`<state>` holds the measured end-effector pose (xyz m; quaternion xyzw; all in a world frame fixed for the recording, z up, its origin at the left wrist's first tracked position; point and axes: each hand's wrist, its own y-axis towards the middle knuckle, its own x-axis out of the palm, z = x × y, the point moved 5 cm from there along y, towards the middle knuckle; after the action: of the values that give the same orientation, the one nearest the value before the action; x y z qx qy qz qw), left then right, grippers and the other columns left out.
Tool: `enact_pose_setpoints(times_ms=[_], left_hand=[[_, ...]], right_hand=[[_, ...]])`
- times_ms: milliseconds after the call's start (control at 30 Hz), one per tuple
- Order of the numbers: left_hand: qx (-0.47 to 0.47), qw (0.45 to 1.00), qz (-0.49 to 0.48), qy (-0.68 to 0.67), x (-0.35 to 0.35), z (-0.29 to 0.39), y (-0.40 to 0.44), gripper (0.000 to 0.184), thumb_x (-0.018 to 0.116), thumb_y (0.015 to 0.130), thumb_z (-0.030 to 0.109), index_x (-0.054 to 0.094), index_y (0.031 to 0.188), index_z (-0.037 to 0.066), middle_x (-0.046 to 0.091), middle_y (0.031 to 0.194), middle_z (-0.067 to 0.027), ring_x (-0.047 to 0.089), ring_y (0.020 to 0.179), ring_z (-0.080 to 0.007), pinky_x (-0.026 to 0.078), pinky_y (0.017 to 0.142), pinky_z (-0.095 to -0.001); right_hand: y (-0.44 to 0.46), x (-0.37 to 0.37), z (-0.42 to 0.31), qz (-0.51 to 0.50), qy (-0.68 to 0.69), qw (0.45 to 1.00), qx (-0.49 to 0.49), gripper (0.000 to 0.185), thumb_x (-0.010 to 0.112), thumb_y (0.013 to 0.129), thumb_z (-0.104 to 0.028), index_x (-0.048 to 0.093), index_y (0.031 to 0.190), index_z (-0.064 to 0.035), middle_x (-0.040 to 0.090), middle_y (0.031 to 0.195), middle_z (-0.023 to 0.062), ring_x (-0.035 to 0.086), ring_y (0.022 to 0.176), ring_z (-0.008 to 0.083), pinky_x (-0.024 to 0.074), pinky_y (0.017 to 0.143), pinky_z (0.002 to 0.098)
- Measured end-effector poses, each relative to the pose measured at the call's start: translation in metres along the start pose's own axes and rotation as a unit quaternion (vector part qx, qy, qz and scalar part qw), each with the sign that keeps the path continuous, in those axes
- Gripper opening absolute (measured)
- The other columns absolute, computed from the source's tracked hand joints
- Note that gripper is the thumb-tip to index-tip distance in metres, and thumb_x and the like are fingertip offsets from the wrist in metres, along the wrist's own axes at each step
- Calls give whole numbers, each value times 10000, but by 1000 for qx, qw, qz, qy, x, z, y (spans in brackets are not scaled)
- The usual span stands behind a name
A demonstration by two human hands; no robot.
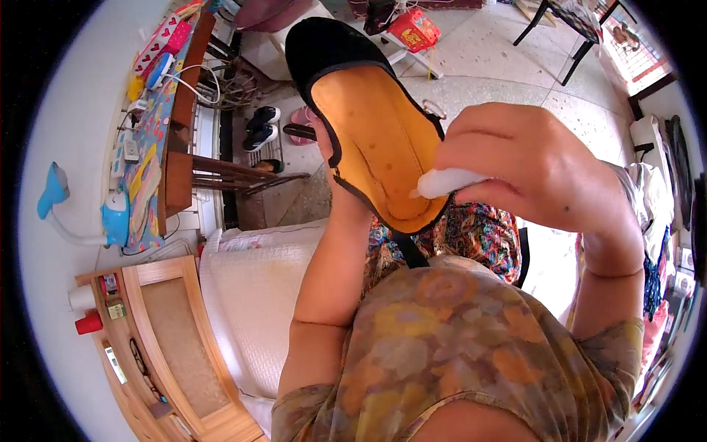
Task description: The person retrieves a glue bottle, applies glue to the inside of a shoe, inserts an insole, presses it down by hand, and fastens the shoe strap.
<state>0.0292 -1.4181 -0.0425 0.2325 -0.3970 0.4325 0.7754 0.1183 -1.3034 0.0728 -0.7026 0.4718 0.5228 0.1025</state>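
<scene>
A black slip-on shoe (335, 48) with a tan insole (368, 118) is held up in front of me, its toe pointing away. My left hand (322, 140) grips it from the left side and underneath; most of its fingers are hidden behind the shoe. Over the heel end, my right hand (508, 155) is closed around a small white squeeze bottle (449, 181). The bottle's pale nozzle points down at the insole near the heel; I cannot tell whether it touches. A few darker spots mark the insole.
On the left stands a table (177, 162) with a blue lamp (55, 191), cables and small items. A wooden headboard (177, 331) with shelf items is beside the bed (250, 309). Sneakers (261, 129) rest on a low rack. A chair (574, 29) stands far right.
</scene>
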Motion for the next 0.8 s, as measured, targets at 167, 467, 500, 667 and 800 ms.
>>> enact_pose_setpoints(times_ms=[167,467,500,667,800], left_hand=[[-14,999,-34,-33,-1,-2,1,661,230,819,610,300,1266,129,381,1254,-62,395,1129,-224,313,950,-371],[2,998,-56,9,-11,-9,1,653,224,825,601,293,1268,127,369,1270,-67,387,1143,-219,320,951,-371],[4,999,-50,0,-11,-10,1,655,224,826,600,289,1269,123,369,1269,-68,390,1141,-217,321,952,-367],[-1,997,-63,-51,-3,-6,-5,685,226,815,614,284,1268,103,374,1263,-71,401,1133,-219,326,952,-364],[-22,999,-9,22,-45,-21,7,721,224,793,640,286,1264,98,378,1255,-79,407,1126,-221,333,947,-366]], right_hand=[[1,1,-2,-8,-14,1000,-4,253,653,611,-77,559,838,-16,544,784,116,535,683,297,442,582,349],[-5,-11,12,115,16,993,21,238,645,619,-58,560,835,-6,560,792,100,547,693,264,440,587,310],[-5,-10,11,110,14,994,11,246,642,624,-56,555,849,-7,560,797,100,546,693,263,439,588,310],[-9,-7,13,104,34,994,28,264,632,633,-42,542,880,-14,556,801,99,544,690,266,436,582,309],[-13,-2,16,82,61,994,41,258,628,634,-35,542,876,-23,545,781,100,540,684,277,433,577,314]])
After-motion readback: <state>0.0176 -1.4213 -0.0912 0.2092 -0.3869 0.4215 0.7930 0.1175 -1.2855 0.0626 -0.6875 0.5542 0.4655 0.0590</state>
